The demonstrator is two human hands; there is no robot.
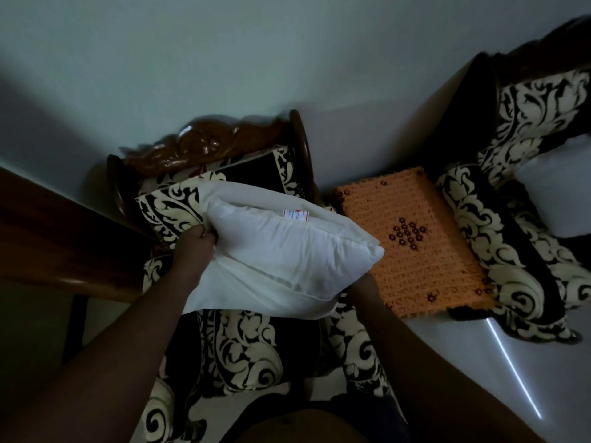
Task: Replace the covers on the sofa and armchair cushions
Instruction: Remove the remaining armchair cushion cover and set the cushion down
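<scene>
**White cushion held over the armchair in a dim room**

The room is dark, with a plain pale wall (224, 59) far behind and a pale floor (527, 362) at the near right, crossed by a thin bright streak. An armchair (204, 145) with a carved wooden top and black-and-cream scroll fabric stands in the middle. To its right is an orange woven stool (412, 244) with small dark flowers, and further right another seat (527, 129) in the same scroll fabric, cut off by the frame edge. A dark wooden rail (64, 244) crosses the left side.

Above the armchair seat the person holds a white cushion (287, 247), partly inside a white cover (256, 292). The left hand (195, 247) grips the cover's left edge, fingers curled over the cloth. The right hand is hidden under the cushion's right end; only its forearm shows, so its grip cannot be told. A small red-and-white label on the cushion is too blurred to read.
</scene>
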